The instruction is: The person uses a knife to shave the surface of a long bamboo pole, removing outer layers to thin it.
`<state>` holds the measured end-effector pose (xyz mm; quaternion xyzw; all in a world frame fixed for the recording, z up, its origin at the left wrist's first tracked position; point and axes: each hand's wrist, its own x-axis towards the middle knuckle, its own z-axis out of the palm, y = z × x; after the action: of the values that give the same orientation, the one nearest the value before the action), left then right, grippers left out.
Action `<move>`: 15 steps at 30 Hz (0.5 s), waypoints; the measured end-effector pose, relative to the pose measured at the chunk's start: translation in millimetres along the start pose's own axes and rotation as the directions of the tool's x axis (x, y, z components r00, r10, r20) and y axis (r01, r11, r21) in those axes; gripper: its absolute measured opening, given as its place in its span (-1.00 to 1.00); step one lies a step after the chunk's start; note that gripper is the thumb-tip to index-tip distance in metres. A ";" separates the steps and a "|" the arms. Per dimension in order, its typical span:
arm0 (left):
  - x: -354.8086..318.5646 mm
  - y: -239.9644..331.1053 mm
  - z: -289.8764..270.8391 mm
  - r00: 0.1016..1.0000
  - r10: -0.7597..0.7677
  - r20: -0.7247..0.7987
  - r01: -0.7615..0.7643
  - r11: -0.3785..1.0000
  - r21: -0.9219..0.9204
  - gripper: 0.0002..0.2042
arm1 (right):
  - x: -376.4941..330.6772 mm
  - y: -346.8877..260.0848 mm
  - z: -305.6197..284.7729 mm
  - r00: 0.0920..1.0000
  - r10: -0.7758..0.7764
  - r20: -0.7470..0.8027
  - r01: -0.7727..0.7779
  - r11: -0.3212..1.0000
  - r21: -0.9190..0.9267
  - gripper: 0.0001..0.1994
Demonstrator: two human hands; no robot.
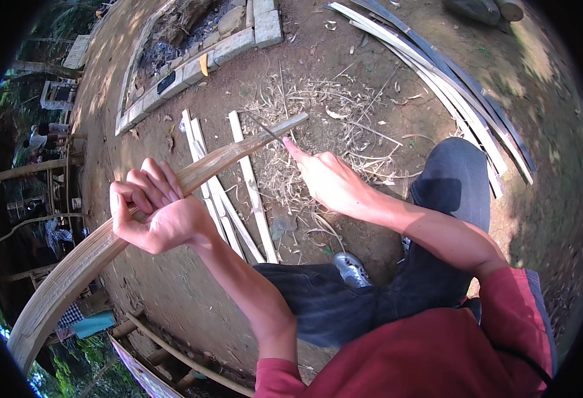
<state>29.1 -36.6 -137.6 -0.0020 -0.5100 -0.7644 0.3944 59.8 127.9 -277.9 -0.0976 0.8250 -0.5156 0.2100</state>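
Dusty dirt ground (172, 292); left hand (155, 212) grip clenched around curved fibrous bamboo slat (86, 262); right hand (331, 180) released.

I see a long, pale bamboo strip (92, 255), curved and fibrous, running from near left up to the far centre, its tip above shavings on the dirt.

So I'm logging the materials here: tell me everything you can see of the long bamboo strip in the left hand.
The bamboo strip is a long, flat split slat, pale tan with fine lengthwise grain, looking dry. It runs from the lower left up to a squared end near the picture's middle, appearing curved in the fisheye view. The left hand grips it around mid-length, fingers wrapped over it. The right hand is near its far end; contact is unclear.
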 end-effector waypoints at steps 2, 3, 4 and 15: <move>-0.1 -0.2 2.5 0.999 0.030 0.032 -0.030 1.000 -0.005 -0.70 | -1.3 -12.6 1.5 0.929 -0.275 -0.248 0.268 0.961 -0.062 -0.41; -1.6 0.0 6.1 1.000 0.015 -0.004 -0.015 1.000 -0.021 -0.70 | -4.9 -17.3 5.2 0.848 -0.394 -0.354 0.378 0.918 -0.116 -0.40; -2.5 0.4 9.0 0.999 -0.001 -0.040 -0.001 0.999 -0.036 -0.70 | -7.3 -21.9 8.6 0.806 -0.438 -0.398 0.391 0.899 -0.196 -0.38; -3.7 -2.3 2.3 0.988 0.019 0.152 -0.009 0.998 -0.065 -0.71 | 11.3 2.5 19.4 0.900 -0.348 -0.263 0.342 0.937 -0.071 -0.30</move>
<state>29.3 -32.2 -139.8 -0.0767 -0.5137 -0.7752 0.3595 58.6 109.1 -290.3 -0.1729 0.8214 -0.5436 -0.0010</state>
